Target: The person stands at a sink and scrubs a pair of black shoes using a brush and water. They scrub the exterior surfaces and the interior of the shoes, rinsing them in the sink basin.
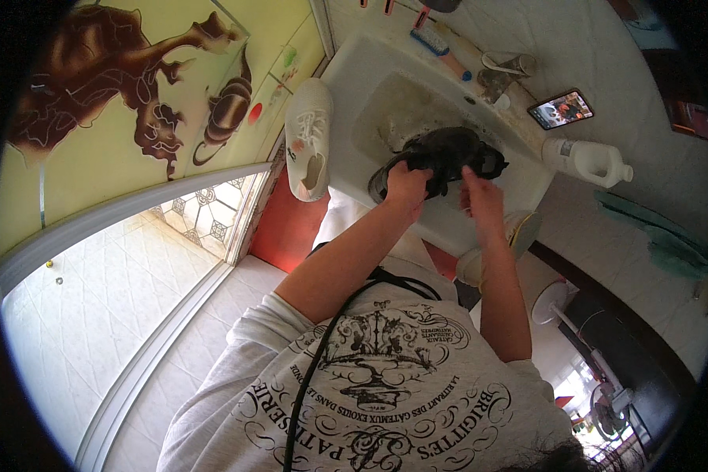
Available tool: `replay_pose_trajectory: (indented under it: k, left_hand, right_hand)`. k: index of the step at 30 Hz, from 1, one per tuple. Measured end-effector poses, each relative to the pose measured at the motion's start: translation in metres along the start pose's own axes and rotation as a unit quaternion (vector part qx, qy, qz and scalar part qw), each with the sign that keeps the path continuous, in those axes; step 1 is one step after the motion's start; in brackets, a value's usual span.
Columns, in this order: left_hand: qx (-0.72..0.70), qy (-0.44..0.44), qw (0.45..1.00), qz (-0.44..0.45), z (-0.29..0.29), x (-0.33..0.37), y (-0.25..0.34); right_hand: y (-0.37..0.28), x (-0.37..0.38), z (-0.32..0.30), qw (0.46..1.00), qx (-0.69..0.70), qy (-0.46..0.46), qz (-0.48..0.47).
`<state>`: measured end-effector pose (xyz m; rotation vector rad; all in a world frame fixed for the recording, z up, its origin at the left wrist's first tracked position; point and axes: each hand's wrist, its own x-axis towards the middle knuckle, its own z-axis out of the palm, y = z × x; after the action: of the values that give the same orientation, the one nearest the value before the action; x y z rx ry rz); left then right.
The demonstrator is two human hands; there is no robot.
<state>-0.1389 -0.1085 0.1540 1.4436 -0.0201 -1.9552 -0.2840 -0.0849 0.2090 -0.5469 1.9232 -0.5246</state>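
A wet black shoe (448,149) lies over the near part of the white sink (354,86), its greyish sole edge showing at the left. My left hand (407,187) is closed around its near left side. At its right end, my right hand (480,195) has the fingers bent together against the black material; what lies between the fingertips is partly hidden. Cloudy, foamy water (385,118) shows in the basin beyond the shoe. A white lace-up shoe (308,138) rests on the sink's left edge. Another pale shoe (519,234) is at the near right corner, partly behind my right forearm.
Along the sink's far right edge lie a blue-and-white scrubbing brush (440,53) and cups (507,67). A phone (562,108) with a lit screen leans nearby, beside a white plastic jug (586,161). Green cloth or plastic (661,236) lies farther right. A decorated yellow panel (173,86) stands at left.
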Motion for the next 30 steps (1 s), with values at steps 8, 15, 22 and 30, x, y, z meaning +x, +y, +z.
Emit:
replay_pose_trajectory:
  k: [8, 15, 22, 30]
  left_hand:
    - [-0.031, -0.025, 0.999, 0.003, -0.003, 0.000, 0.003]
    - [-0.011, -0.020, 1.000, 0.001, 0.003, -0.010, 0.006]
    - [-0.021, -0.014, 1.000, -0.001, 0.001, -0.007, 0.006]
    - [-0.061, -0.054, 0.996, 0.023, -0.003, 0.005, -0.005]
  right_hand:
    - [0.029, -0.001, 0.017, 0.979, 0.199, -0.025, -0.034]
    - [0.010, -0.001, -0.038, 0.968, 0.251, -0.003, -0.029]
    - [0.014, 0.004, -0.036, 0.980, 0.198, -0.029, -0.015]
    - [0.031, 0.005, -0.010, 0.934, 0.337, -0.089, 0.081]
